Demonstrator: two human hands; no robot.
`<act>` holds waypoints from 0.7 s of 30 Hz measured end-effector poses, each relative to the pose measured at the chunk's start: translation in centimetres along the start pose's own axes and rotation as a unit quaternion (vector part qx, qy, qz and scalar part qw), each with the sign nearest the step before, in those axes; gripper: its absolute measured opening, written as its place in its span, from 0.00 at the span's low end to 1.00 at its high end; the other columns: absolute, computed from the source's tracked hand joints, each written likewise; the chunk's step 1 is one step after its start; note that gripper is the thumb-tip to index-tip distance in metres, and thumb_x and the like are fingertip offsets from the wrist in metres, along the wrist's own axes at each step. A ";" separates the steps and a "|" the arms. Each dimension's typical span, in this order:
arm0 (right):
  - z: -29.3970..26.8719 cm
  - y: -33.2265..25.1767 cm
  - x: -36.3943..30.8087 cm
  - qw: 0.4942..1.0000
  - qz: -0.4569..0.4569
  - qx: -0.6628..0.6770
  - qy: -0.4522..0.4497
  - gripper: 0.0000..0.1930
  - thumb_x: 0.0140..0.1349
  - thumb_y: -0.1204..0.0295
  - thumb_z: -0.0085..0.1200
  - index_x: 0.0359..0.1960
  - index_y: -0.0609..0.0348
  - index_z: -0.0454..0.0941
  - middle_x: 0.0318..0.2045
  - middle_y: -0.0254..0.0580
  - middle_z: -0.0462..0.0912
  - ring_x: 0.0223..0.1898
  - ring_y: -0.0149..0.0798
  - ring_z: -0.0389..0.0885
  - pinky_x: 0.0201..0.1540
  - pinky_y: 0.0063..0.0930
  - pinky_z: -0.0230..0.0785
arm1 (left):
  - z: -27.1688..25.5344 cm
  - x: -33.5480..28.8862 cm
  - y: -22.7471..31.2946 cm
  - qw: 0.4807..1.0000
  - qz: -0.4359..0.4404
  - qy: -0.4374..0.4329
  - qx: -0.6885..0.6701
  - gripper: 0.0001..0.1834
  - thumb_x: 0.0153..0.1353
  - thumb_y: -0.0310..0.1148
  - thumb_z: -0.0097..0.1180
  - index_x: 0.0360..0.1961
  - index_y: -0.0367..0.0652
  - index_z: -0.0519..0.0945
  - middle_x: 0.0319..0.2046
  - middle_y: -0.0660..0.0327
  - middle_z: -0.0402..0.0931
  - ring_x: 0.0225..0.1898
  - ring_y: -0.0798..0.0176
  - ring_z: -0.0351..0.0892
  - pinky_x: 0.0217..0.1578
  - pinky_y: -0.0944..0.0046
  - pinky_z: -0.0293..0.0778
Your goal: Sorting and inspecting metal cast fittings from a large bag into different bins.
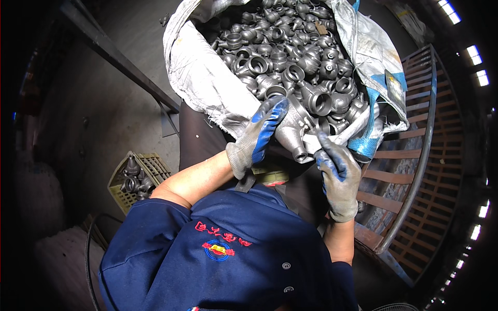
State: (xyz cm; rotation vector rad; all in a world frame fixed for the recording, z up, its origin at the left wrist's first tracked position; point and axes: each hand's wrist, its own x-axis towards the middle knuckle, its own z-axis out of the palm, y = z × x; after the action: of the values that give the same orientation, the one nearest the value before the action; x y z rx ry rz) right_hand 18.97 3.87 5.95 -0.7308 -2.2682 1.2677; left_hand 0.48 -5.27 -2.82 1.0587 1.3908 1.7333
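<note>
My left hand (262, 132), in a grey and blue coated glove, is closed on a grey metal casting (294, 119). This casting has a wide ribbed body and a narrow tubular end pointing down toward me. It is held over the near rim of a big white woven bag (207, 78). Just right of the narrow end is my right hand (340, 173), gloved the same way. Its fingers are bent and drawn together, and whatever they hold, if anything, is hidden. Many similar castings (316, 59) fill the bag.
A yellowish plastic crate (118, 189) with several castings stands on the floor at left. A metal slatted rack (399, 179) runs along the right. A dark metal bar (122, 59) slants across the upper left. Blue straps (364, 144) hang at the bag's right edge.
</note>
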 end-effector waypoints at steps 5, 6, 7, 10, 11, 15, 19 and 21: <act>1.2 1.7 2.2 0.991 -0.073 -0.030 0.105 0.23 0.48 0.81 0.61 0.50 0.66 0.73 0.42 0.40 0.77 0.32 0.24 0.73 0.35 0.16 0.67 | 0.8 0.2 1.3 0.999 -0.028 -0.001 -0.039 0.23 0.67 0.36 0.41 0.60 0.36 0.60 0.58 0.54 0.58 0.63 0.63 0.55 0.62 0.65 0.53; 1.8 1.7 2.6 0.992 -0.001 0.081 0.092 0.24 0.47 0.81 0.62 0.49 0.66 0.73 0.43 0.40 0.76 0.33 0.23 0.73 0.36 0.16 0.67 | 0.9 0.1 1.5 0.999 0.031 -0.012 0.024 0.23 0.67 0.36 0.41 0.60 0.36 0.59 0.58 0.54 0.59 0.62 0.64 0.57 0.61 0.65 0.54; 2.4 1.6 2.7 0.976 0.071 0.191 0.076 0.25 0.46 0.81 0.63 0.49 0.67 0.73 0.44 0.39 0.76 0.34 0.23 0.72 0.36 0.16 0.67 | 0.9 0.0 1.7 0.992 0.091 -0.024 0.086 0.24 0.67 0.36 0.42 0.60 0.36 0.59 0.57 0.54 0.59 0.61 0.64 0.59 0.61 0.65 0.55; 2.7 1.5 2.8 0.985 0.068 0.156 0.035 0.14 0.48 0.79 0.61 0.37 0.67 0.75 0.31 0.35 0.79 0.29 0.24 0.72 0.30 0.18 0.66 | 2.8 0.7 2.1 0.953 -0.094 0.034 -0.286 0.28 0.60 0.24 0.51 0.60 0.39 0.57 0.55 0.56 0.63 0.56 0.64 0.66 0.57 0.67 0.64; 2.7 1.3 2.7 0.984 0.103 0.139 0.030 0.12 0.49 0.79 0.60 0.36 0.66 0.75 0.28 0.33 0.78 0.27 0.24 0.72 0.29 0.18 0.66 | 2.9 0.6 2.4 0.953 -0.096 0.036 -0.285 0.29 0.58 0.22 0.52 0.60 0.40 0.57 0.56 0.56 0.63 0.56 0.62 0.66 0.56 0.66 0.65; 2.5 2.3 3.2 0.959 0.121 0.253 0.038 0.10 0.50 0.83 0.54 0.35 0.65 0.77 0.23 0.31 0.77 0.22 0.21 0.70 0.23 0.15 0.62 | 1.5 1.1 1.7 0.960 -0.120 0.016 -0.252 0.27 0.60 0.23 0.48 0.61 0.41 0.58 0.56 0.51 0.61 0.57 0.56 0.65 0.57 0.62 0.63; 1.4 3.5 2.9 0.954 0.148 0.261 0.009 0.16 0.49 0.84 0.53 0.42 0.63 0.77 0.21 0.29 0.76 0.16 0.17 0.64 0.17 0.11 0.54 | 0.2 0.7 0.5 0.994 0.019 -0.103 0.017 0.25 0.62 0.29 0.44 0.61 0.41 0.60 0.58 0.45 0.57 0.60 0.48 0.58 0.59 0.56 0.58; 1.1 4.0 2.9 0.956 0.150 0.250 0.001 0.18 0.49 0.84 0.53 0.44 0.62 0.77 0.21 0.29 0.76 0.15 0.16 0.62 0.16 0.11 0.51 | 0.2 1.0 -0.1 0.992 0.005 -0.126 -0.014 0.25 0.63 0.29 0.44 0.62 0.40 0.59 0.59 0.49 0.57 0.60 0.53 0.59 0.59 0.59 0.59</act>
State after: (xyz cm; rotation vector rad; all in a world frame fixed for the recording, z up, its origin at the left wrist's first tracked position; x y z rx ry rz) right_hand 17.03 6.73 2.26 -0.8946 -1.7523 1.8825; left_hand 0.25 -4.33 -2.69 1.2248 1.2013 1.5585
